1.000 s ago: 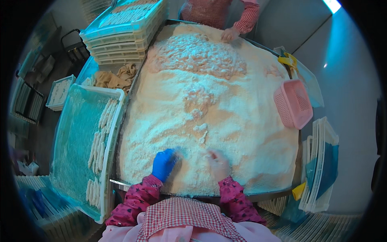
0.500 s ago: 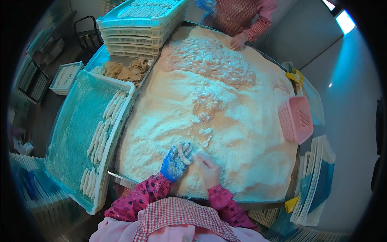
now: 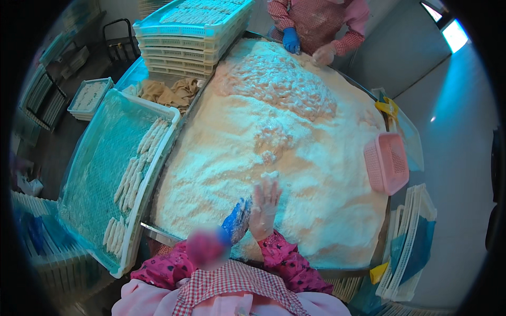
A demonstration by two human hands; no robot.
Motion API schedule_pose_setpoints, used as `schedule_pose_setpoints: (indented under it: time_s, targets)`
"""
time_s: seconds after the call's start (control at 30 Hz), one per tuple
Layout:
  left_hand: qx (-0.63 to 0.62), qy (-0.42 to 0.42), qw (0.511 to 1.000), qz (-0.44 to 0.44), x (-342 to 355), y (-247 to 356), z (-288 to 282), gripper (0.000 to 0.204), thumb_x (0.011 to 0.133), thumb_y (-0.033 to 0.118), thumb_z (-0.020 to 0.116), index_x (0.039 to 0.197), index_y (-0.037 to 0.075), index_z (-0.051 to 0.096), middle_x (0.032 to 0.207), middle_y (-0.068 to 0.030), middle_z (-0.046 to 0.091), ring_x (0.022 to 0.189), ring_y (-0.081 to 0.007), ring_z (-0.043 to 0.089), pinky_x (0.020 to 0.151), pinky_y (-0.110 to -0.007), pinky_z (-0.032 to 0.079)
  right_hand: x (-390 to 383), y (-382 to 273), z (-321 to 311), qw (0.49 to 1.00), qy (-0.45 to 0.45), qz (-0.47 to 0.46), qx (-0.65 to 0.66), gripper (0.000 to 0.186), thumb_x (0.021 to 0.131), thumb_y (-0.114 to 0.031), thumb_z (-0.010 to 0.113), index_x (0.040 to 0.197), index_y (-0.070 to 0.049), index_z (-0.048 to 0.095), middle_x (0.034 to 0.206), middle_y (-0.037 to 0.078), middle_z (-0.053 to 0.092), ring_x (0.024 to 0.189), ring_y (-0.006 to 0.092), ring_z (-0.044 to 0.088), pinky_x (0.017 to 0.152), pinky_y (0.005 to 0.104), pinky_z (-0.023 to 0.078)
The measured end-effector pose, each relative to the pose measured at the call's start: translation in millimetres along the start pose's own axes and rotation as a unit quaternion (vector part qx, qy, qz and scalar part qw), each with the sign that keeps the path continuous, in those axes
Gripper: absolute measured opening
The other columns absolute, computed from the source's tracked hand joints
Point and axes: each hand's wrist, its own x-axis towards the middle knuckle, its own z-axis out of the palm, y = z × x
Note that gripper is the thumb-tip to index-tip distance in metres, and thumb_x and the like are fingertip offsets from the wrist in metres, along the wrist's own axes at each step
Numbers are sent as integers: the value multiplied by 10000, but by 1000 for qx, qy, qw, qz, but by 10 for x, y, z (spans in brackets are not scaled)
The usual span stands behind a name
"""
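My right hand (image 3: pixel 265 210), in a thin clear glove, is held up with its fingers apart over the white powder (image 3: pixel 327 221); nothing shows in it. Beside it, my left hand (image 3: pixel 237 217) wears a powder-dusted blue glove and is turned edge-on, close to or touching the right palm. What lies between the two hands is hidden, and a blurred patch covers the left wrist. Just past my right fingertips lies a small coated lump (image 3: pixel 270 174). A larger pinkish-white, wet-looking clump (image 3: pixel 271 139) sits farther up, below a broad heap of pale wet pieces (image 3: pixel 279 79).
At left, a mesh-lined tray (image 3: pixel 89 174) holds rows of coated strips (image 3: pixel 128 181). Stacked trays (image 3: pixel 182 45) and a brown cloth (image 3: pixel 168 94) stand beyond it. A pink basket (image 3: pixel 387 163) sits at the right edge. Across the table, a co-worker's gloved hands (image 3: pixel 308 47) touch the powder.
My left hand has turned edge-on, so the coated strips in its palm no longer show. My right hand has gone from curled to spread. The co-worker's blue-gloved hand has come down to the table.
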Motion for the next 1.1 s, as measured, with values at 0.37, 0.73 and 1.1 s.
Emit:
schedule_pose_setpoints:
  time_s: [0.37,0.73,1.1]
  targets:
    - [-382,-7,924,-30,110,6,-60,585,920,425,348,1362,52,265,1330,-137,349,1146,-254,362,933,-382,267,-9,-352,-6,969,-74,-68,227,733,904,-527,167,1409,1,109,1450,219,146,1354,357,100,1083,464,40]
    - [41,530,835,143,-703,2759,-1801,477,934,430,381,1245,72,430,1069,-42,535,923,-142,516,783,-226,396,-131,571,-19,981,-56,179,-48,607,727,-49,635,1254,24,341,1166,209,422,1057,320,443,923,411,361]
    - [217,514,830,20,-1439,2865,-2127,490,938,300,379,1364,66,318,1335,-79,414,1195,-226,419,969,-388,348,11,803,-392,950,123,226,176,114,800,-15,586,910,-35,562,829,40,553,798,177,518,760,305,428]
